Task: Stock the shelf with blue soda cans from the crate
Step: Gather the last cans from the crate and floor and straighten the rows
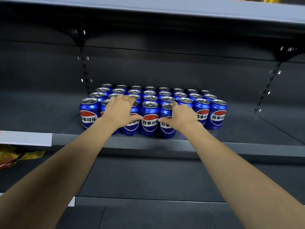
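- The cans (pixel 149 116) stand upright in a tight block of rows on the shelf (pixel 148 142), blue with a red, white and blue label facing out at the front.
- The left hand (pixel 119 111) reaches over the front row left of centre; its fingers curl over the tops of two cans there and the thumb lies against a label, so it grips them from above.
- The right hand (pixel 183 115) sits on the front row right of centre, fingers curled round a can (pixel 166 128) from its right side, thumb pointing left across the label.
- One front can stands free between the two hands, touching its neighbours.
- Both bare forearms stretch up from the lower corners.
- A white price strip (pixel 26 138) runs along the shelf edge at far left, with yellow and red packets (pixel 14 157) below it.
- A second shelf (pixel 165 12) spans the top.
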Motion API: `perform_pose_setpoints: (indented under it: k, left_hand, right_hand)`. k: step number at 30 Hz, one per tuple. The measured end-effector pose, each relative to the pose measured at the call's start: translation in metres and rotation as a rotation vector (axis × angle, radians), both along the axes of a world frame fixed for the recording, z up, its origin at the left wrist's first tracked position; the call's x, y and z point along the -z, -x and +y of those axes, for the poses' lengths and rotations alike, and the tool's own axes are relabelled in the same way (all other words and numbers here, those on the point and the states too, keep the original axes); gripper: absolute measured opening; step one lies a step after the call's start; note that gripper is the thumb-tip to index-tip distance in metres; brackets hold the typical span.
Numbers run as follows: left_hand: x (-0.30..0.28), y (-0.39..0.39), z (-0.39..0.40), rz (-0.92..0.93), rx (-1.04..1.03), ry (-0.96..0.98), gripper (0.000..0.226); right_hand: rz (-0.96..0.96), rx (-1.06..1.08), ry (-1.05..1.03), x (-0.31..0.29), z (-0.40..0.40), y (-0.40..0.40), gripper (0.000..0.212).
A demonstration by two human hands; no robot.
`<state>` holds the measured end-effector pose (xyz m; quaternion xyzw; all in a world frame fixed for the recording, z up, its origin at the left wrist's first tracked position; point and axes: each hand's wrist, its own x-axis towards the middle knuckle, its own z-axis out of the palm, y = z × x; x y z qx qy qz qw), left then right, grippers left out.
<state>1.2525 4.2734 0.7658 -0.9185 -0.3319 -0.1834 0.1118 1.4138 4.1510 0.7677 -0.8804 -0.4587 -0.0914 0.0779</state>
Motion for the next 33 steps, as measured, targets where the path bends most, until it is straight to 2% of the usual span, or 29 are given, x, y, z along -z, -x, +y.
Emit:
perform_pose_setpoints:
  k: [3, 7, 14, 20, 25, 28, 33]
  left_hand:
    - [-0.001, -0.001, 0.004, 0.064, -0.001, -0.001, 0.071]
    - [-0.003, 0.0, 0.008, 0.089, 0.016, -0.001, 0.065]
    - [-0.002, 0.007, 0.012, 0.023, 0.149, 0.107, 0.062]
    - [0.003, 0.007, 0.011, 0.016, 0.135, 0.11, 0.065]
    - [0.028, -0.001, -0.019, -0.167, 0.122, -0.005, 0.085]
    - [0.05, -0.012, -0.048, -0.266, 0.195, -0.07, 0.081]
    - [0.081, -0.028, -0.102, -0.393, 0.243, -0.017, 0.07]
  right_hand:
    - [-0.03, -0.023, -0.015, 0.006, -0.002, -0.002, 0.099]
    - [-0.038, -0.138, -0.096, 0.013, 0.0, -0.003, 0.088]
    - [0.008, -0.221, -0.136, 0.017, 0.003, -0.006, 0.079]
    - [-0.006, -0.162, -0.177, 0.02, 0.002, -0.001, 0.088]
    - [-0.091, -0.178, -0.444, 0.05, -0.012, 0.018, 0.08]
    - [-0.07, -0.167, -0.527, 0.068, -0.026, 0.026, 0.077]
    - [-0.033, -0.128, -0.544, 0.098, -0.074, 0.021, 0.075]
